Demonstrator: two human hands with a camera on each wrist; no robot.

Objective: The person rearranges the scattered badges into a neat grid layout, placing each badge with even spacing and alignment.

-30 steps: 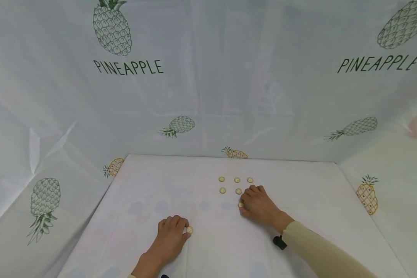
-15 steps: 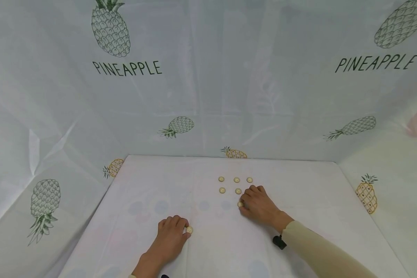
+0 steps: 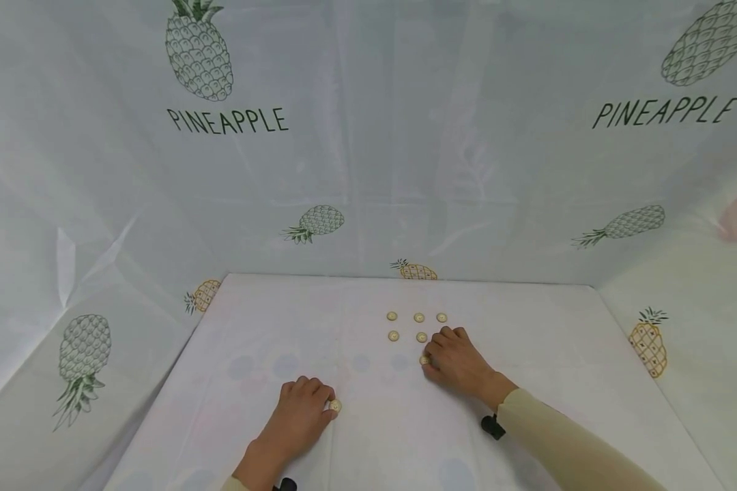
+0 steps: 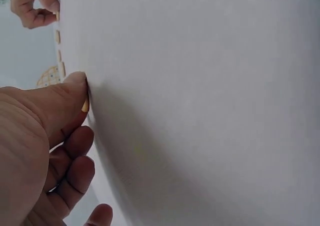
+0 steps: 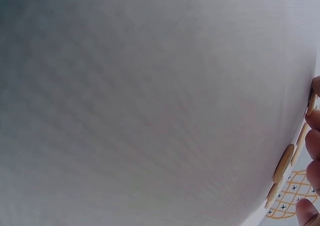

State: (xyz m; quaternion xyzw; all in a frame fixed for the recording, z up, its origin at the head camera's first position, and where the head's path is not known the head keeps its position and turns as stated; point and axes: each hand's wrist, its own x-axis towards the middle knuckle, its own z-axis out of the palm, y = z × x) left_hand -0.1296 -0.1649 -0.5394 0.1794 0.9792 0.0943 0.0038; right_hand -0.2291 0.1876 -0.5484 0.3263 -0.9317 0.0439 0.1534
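Observation:
My left hand (image 3: 301, 412) pinches a small round wooden disc (image 3: 335, 406) by its edge, between thumb and finger, on the white cloth. In the left wrist view that disc (image 4: 85, 105) shows edge-on and is mostly covered by the thumb. Farther right, my right hand (image 3: 457, 361) grips another wooden disc (image 3: 425, 360), partly hidden by the fingers. Just beyond it lies a disc (image 3: 422, 337), with a second disc (image 3: 394, 336) to its left. Three more discs, the middle one (image 3: 419, 318) among them, form a row behind. Faint markings on their faces are too small to read.
A white cloth (image 3: 252, 341) with faint coloured dots covers the table. White sheets printed with pineapples (image 3: 322, 219) hang behind and at both sides. A black wrist device (image 3: 493, 427) sits below the right sleeve (image 3: 565, 436).
Both hands keep their discs in nearly the same places. The left wrist has shifted slightly, and more of the black device below it shows.

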